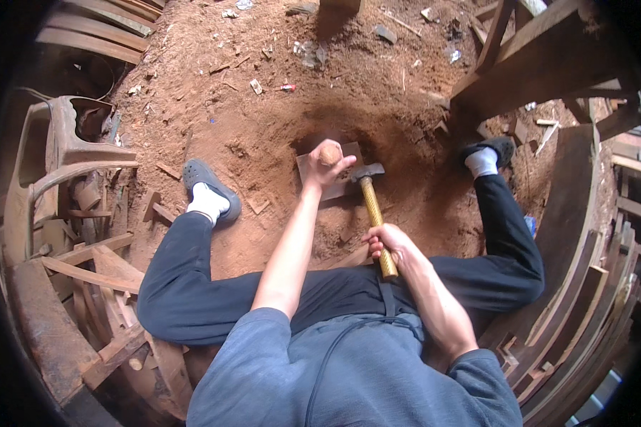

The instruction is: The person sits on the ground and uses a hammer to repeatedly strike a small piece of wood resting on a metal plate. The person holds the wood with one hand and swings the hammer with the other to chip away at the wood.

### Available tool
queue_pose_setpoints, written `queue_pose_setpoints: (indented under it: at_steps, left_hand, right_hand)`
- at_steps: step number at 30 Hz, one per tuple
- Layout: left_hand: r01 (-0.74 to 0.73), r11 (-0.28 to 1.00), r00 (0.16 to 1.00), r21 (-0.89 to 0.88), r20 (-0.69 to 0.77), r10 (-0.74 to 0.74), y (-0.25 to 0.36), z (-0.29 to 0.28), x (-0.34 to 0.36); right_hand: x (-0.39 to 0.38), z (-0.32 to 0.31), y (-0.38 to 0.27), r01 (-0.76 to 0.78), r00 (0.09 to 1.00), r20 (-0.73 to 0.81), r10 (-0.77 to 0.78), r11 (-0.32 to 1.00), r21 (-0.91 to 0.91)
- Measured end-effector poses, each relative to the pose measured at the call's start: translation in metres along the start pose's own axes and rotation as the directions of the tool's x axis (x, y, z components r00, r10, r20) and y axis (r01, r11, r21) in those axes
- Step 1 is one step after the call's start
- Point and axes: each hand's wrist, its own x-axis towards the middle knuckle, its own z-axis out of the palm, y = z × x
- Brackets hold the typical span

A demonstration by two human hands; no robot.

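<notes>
My left hand (pixel 323 174) is closed around an upright wooden tool handle (pixel 330 154), whose round top faces up at me. The lower end of that tool is hidden by the hand. Under it lies a flat, pale squarish board (pixel 352 151) on the ground between my feet. My right hand (pixel 392 243) grips a hammer (pixel 372 203) low on its yellow textured handle. The metal hammer head (pixel 368 171) is just right of my left hand, beside the board's edge.
Reddish sawdust and wood scraps cover the ground (pixel 263 114). A worn plastic chair (pixel 68 153) stands at the left, above a pile of wood offcuts (pixel 114 270). Stacked planks (pixel 577 285) line the right side. A heavy timber frame (pixel 541 64) rises at the far right.
</notes>
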Motion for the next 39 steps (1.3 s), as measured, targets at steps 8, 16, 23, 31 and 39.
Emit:
queue_pose_setpoints:
  at_steps: [8, 16, 23, 31, 39]
  left_hand:
    - [0.039, 0.998, 0.999, -0.040, -0.024, -0.040, -0.007, -0.003, 0.001]
    - [0.038, 0.999, 0.999, 0.014, -0.017, -0.038, 0.000, 0.000, 0.004]
    - [-0.035, 0.999, 0.999, -0.009, -0.032, 0.035, -0.013, 0.003, 0.001]
    - [-0.057, 0.995, 0.995, -0.088, -0.086, 0.050, 0.001, 0.004, 0.000]
    - [-0.007, 0.999, 1.000, -0.038, -0.030, 0.005, -0.006, -0.001, 0.003]
  right_hand:
    - [-0.072, 0.019, -0.009, 0.384, 0.865, -0.113, -0.489, 0.789, -0.481]
    - [-0.095, 0.039, -0.010, 0.403, 0.563, 0.043, -0.825, 0.228, -0.886]
    - [-0.055, 0.045, 0.001, 0.172, 0.638, -0.028, -0.769, 0.177, -0.969]
    - [-0.044, 0.034, -0.004, 0.286, 0.765, -0.083, -0.639, 0.453, -0.844]
    - [-0.070, 0.032, -0.028, 0.285, 0.751, -0.161, -0.641, 0.535, -0.796]
